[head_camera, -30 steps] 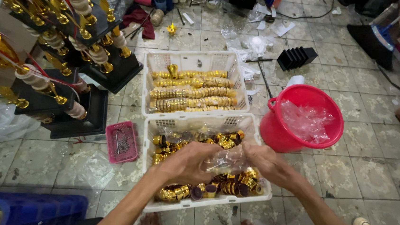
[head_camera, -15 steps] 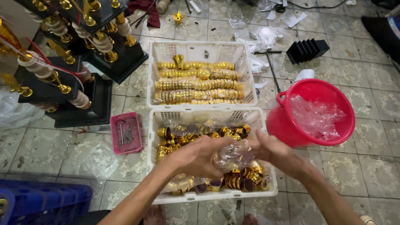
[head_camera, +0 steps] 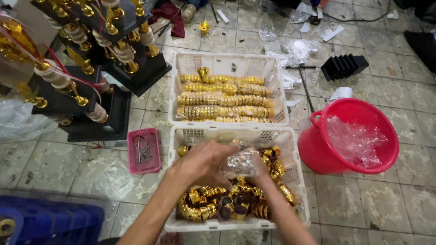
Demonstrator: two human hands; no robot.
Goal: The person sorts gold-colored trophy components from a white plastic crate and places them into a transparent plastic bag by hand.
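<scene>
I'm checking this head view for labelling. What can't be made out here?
- Right hand: mostly hidden behind the clear wrapper.
- Left hand fingers: their grip is hidden by the wrapper.
- Blue crate: cut off by the bottom edge.
- Pink tray contents: too small.

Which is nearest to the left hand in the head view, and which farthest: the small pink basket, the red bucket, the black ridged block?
From the left hand:
1. Small pink basket, on the floor just to its left.
2. Red bucket, to the right, past the white crate.
3. Black ridged block, far up and right.
</scene>
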